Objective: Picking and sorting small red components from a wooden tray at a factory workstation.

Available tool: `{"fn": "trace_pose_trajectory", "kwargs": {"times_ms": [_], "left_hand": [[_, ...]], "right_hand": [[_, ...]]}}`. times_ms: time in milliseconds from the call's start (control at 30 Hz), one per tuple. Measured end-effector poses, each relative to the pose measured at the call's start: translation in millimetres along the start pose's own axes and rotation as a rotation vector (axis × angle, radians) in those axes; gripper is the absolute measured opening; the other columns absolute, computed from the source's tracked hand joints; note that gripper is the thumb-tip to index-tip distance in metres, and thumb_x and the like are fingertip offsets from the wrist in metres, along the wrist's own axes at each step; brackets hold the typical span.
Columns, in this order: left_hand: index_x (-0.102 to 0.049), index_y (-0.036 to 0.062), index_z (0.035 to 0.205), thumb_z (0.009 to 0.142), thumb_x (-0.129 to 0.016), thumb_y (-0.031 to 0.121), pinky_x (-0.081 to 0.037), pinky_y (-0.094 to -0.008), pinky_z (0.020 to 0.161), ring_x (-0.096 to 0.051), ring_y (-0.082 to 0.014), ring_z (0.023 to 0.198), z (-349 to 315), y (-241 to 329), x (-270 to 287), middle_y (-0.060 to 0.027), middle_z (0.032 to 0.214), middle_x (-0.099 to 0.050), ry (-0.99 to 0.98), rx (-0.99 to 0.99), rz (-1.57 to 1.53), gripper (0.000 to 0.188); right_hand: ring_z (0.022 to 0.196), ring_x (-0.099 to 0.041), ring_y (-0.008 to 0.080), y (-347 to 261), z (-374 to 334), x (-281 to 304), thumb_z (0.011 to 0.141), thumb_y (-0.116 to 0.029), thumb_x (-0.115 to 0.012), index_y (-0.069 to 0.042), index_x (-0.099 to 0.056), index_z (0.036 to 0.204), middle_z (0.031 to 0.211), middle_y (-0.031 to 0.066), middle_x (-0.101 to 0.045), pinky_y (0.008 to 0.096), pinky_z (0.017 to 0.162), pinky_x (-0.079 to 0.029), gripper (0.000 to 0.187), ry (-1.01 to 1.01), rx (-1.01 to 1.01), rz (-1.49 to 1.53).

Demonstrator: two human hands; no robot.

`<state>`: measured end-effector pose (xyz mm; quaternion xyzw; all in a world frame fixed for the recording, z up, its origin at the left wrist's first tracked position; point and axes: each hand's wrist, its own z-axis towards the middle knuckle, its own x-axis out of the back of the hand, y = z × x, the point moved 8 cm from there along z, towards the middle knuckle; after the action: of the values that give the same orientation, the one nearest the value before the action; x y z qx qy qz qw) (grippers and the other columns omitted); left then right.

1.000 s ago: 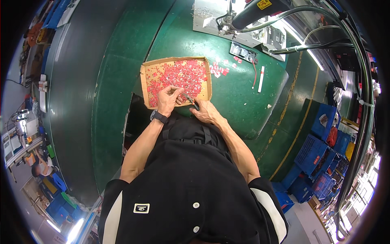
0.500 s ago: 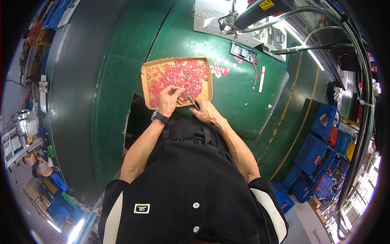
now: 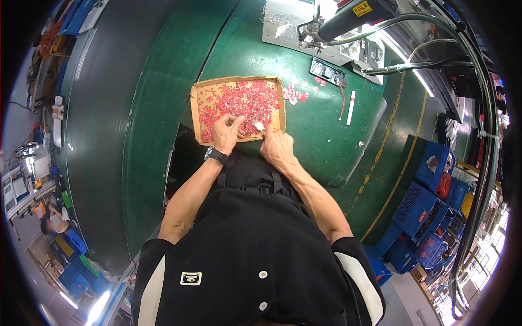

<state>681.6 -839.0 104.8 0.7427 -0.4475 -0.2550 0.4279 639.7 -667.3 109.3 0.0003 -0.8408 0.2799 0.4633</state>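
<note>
A shallow cardboard box (image 3: 211,86) lies in front of me, strewn with many small red and whitish pieces (image 3: 247,98). Over its near left part, my left hand (image 3: 225,132) is pinched shut at the fingertips. Whatever those fingers hold is too small to make out. My right hand (image 3: 278,145), at the near right edge of the box, is closed round a pair of pliers (image 3: 258,126). Their metal head glints brightly and points toward my left fingertips; the handles are mostly hidden by the hand.
Loose red pieces (image 3: 295,95) lie right of the box on the green table (image 3: 321,136). Beyond them are a black-and-grey device (image 3: 327,70) with a red wire and a white stick (image 3: 350,108). A machine arm (image 3: 353,22) with cables overhangs the far right. Blue crates (image 3: 416,204) stand at right.
My right hand has turned over, so its back now faces up and the pliers' head catches the light. My left hand stays nearly in place, still pinched.
</note>
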Motion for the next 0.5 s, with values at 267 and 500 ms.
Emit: {"fn": "trace_pose_trajectory", "kwargs": {"times_ms": [267, 500], "left_hand": [[-0.058, -0.0021, 0.103, 0.1, -0.058, 0.016, -0.061, -0.0337, 0.08, -0.071, -0.0245, 0.091, 2, -22, 5, -0.0132, 0.099, -0.067, -0.064, 0.208, -0.544, 0.018], [-0.057, -0.0033, 0.108, 0.106, -0.044, 0.027, -0.05, -0.0445, 0.105, -0.06, -0.0323, 0.119, 7, -27, -3, -0.0211, 0.121, -0.062, -0.218, 0.285, -0.807, 0.033]], "right_hand": [[0.096, -0.065, 0.0482, 27, 1, 4, 0.088, -0.035, -0.065, 0.001, -0.058, 0.109, 0.098, 0.0311, -0.066, 0.0536, 0.084, -0.052, 0.042, -0.134, -0.113, 0.01], [0.097, -0.064, 0.0478, 28, -8, -2, 0.087, -0.037, -0.066, 0.001, -0.059, 0.109, 0.098, 0.0312, -0.067, 0.0528, 0.085, -0.05, 0.044, -0.261, -0.143, 0.153]]}}
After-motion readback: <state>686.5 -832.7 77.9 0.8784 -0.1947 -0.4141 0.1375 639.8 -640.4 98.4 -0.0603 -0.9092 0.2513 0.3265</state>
